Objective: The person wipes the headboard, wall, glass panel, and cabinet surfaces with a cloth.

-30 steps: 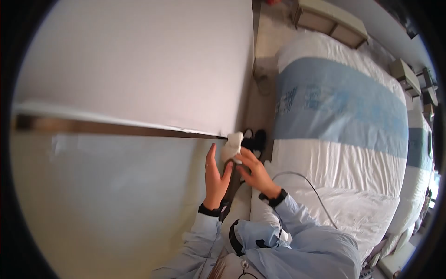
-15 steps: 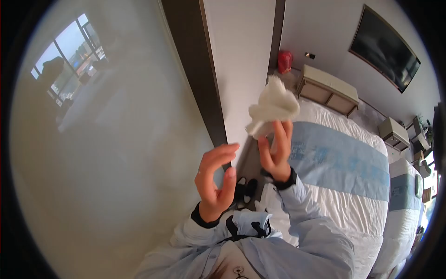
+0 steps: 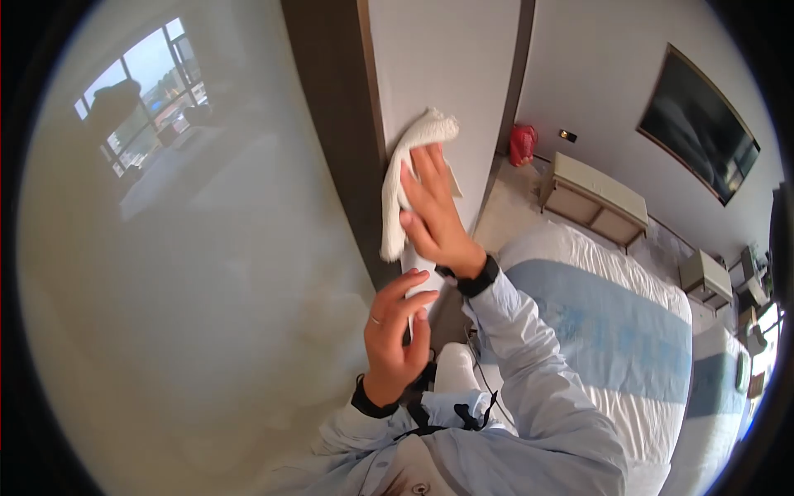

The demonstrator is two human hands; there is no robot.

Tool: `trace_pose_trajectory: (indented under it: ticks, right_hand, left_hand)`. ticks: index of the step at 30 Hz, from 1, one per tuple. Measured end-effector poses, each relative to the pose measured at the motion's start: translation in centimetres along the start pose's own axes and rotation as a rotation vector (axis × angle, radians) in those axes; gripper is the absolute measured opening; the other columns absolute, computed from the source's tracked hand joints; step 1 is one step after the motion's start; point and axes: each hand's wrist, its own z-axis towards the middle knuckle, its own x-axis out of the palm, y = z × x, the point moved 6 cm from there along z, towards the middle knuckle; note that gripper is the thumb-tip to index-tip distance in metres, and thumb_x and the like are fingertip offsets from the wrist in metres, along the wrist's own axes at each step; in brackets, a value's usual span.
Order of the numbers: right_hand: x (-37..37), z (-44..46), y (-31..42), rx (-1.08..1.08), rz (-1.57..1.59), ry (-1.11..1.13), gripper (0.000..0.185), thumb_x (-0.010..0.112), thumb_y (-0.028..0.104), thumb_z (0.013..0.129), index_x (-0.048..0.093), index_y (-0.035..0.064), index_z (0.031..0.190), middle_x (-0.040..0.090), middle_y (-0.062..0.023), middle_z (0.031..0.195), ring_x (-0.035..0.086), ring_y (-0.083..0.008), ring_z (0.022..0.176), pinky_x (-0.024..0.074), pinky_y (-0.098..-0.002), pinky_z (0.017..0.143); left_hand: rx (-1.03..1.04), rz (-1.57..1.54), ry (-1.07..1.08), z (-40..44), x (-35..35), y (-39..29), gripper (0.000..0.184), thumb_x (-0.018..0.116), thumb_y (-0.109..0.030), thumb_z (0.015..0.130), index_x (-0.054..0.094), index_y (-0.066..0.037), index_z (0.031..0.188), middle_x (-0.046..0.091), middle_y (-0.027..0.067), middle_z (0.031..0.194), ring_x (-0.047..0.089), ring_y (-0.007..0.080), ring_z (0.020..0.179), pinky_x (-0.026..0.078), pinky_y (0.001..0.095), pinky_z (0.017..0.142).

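A thick white cloth [image 3: 394, 194] lies spread against the white wall panel [image 3: 451, 62], with one edge reaching the dark vertical trim [image 3: 331, 91]. My right hand [image 3: 438, 207] holds it there, palm and outstretched fingers pressed over it, thumb at its lower side. Lower down, my left hand [image 3: 397, 339] hovers in front of the panel's lower part. Its fingers are curved and apart, with nothing in them. A ring shows on one finger.
Left of the trim is a large glossy pale surface [image 3: 223, 273] reflecting a window. At right are a bed with a blue runner [image 3: 595, 306], a bench [image 3: 591, 194], a red bag [image 3: 523, 145] and a wall-mounted television [image 3: 699, 124]. A second bed [image 3: 715, 397] stands farther right.
My right hand has moved left with the cloth, from in front of the bed onto the wall panel, and the cloth has spread out. My left hand is slightly lower, still open.
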Motion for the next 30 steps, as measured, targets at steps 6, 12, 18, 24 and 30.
trace_pose_trajectory:
  ticks: [6, 12, 18, 24, 30]
  right_hand:
    - [-1.1, 0.1, -4.6, 0.096, 0.016, 0.087, 0.051, 0.058, 0.035, 0.088, 0.052, 0.0114, 0.133, 0.037, -0.0208, 0.14, 0.035, -0.0458, 0.125, 0.0211, -0.0599, 0.107]
    - [-2.4, -1.9, -13.6, 0.022, 0.054, 0.167, 0.058, 0.067, 0.034, 0.082, 0.049, 0.0094, 0.131, 0.042, -0.0253, 0.132, 0.041, -0.0471, 0.115, 0.0312, -0.0598, 0.096]
    - [-2.7, -2.9, -15.5, -0.072, 0.225, 0.208, 0.049, 0.072, 0.025, 0.077, 0.058, 0.0136, 0.123, 0.05, -0.0198, 0.12, 0.046, -0.0419, 0.109, 0.0349, -0.0533, 0.092]
    - [-2.0, -2.0, -15.3, -0.131, 0.259, 0.135, 0.041, 0.064, 0.028, 0.082, 0.062, 0.0207, 0.123, 0.054, -0.0111, 0.113, 0.047, -0.0361, 0.112, 0.0107, -0.0551, 0.112]
    - [-2.1, -2.5, -15.2, -0.258, 0.24, 0.197, 0.055, 0.063, 0.025, 0.084, 0.049, 0.01, 0.135, 0.041, -0.0206, 0.136, 0.034, -0.0417, 0.127, 0.0069, -0.061, 0.108]
  left_hand:
    - [0.162, 0.367, -0.054, 1.3, 6.4, 2.8, 0.028, 0.055, -0.002, 0.079, 0.061, -0.006, 0.106, 0.053, 0.0188, 0.124, 0.052, 0.0378, 0.116, 0.043, 0.0444, 0.097]
    - [0.299, 0.902, -0.263, 3.5, 12.0, 7.6, 0.037, 0.059, -0.009, 0.077, 0.059, -0.014, 0.113, 0.039, 0.0216, 0.138, 0.035, 0.0457, 0.129, 0.027, 0.0558, 0.107]
    - [-0.003, 1.703, -0.343, 3.5, 14.4, 11.0, 0.061, 0.051, -0.034, 0.086, 0.035, -0.009, 0.139, 0.027, 0.0254, 0.146, 0.014, 0.0496, 0.138, 0.006, 0.0611, 0.111]
    - [0.061, 1.893, -0.586, 4.2, 13.6, 11.7, 0.053, 0.04, -0.038, 0.088, 0.046, -0.014, 0.135, 0.033, 0.0192, 0.146, 0.021, 0.0397, 0.14, 0.011, 0.059, 0.112]
    - [-0.031, 1.862, -0.604, 4.6, 13.4, 11.0, 0.056, 0.042, -0.031, 0.087, 0.042, -0.005, 0.137, 0.03, 0.0233, 0.146, 0.017, 0.0433, 0.14, 0.011, 0.0599, 0.112]
